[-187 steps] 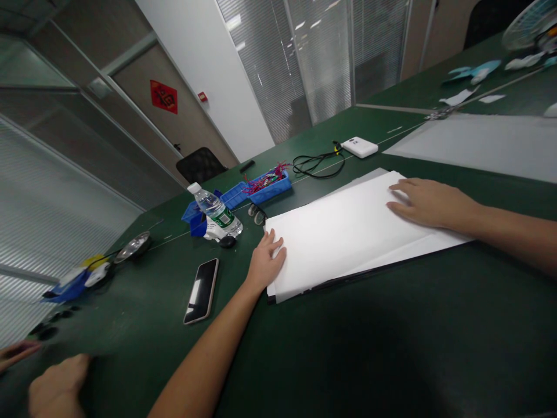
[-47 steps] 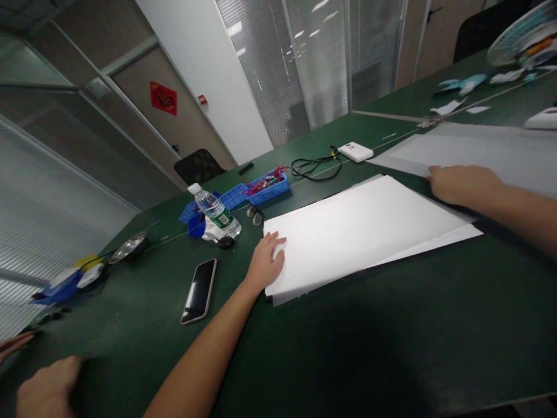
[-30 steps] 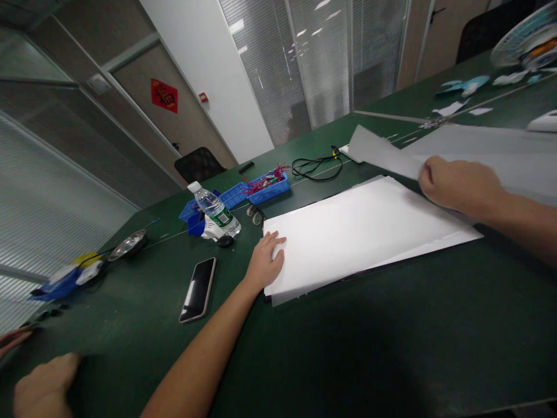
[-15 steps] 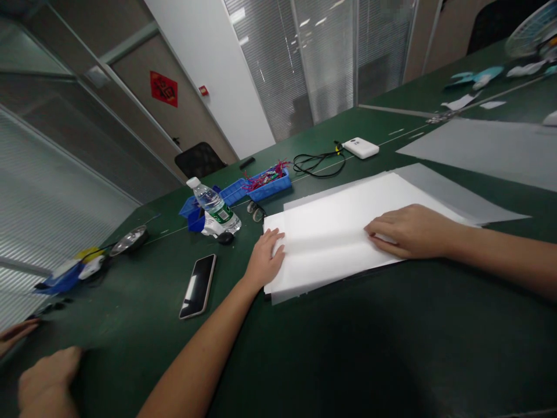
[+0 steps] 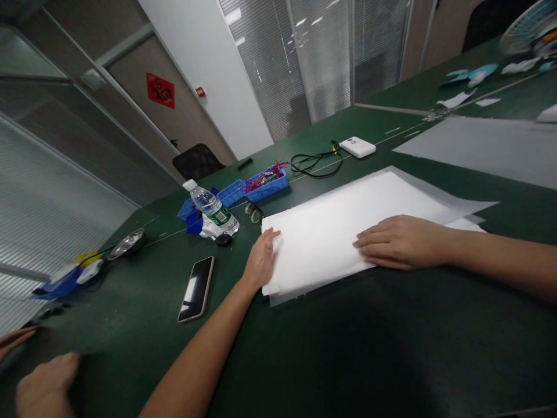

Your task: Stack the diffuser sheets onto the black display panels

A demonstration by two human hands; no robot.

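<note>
On the far left edge of the table (image 5: 331, 360) another person's hand (image 5: 46, 389) rests, with a fingertip of a second one above it; these are not the wearer's.

Left hand (image 5: 260, 262): flat and open, fingers extended, pressed against the left edge of the stack of white sheets (image 5: 348, 226). It grips nothing. Right hand (image 5: 398, 241): flat, palm down, fingers spread, bearing on the top sheet near the front edge. It also grips nothing. The stack lies in the middle of the table, between the two hands.

Risks, as judged. The top sheet overhangs the stack at the right and sits skewed; uneven pressure from the right hand could slide or crease it. The lower sheets could fan out at the left corner if the left hand lifts. The phone (image 5: 196, 288) lies near the left forearm and could be knocked.

Count, left to right: one phone, one water bottle (image 5: 212, 209), two blue trays (image 5: 248, 188), one black cable (image 5: 315, 164), one white power bank (image 5: 357, 147), one stack of sheets, one separate grey sheet (image 5: 487, 148) at the far right.
</note>
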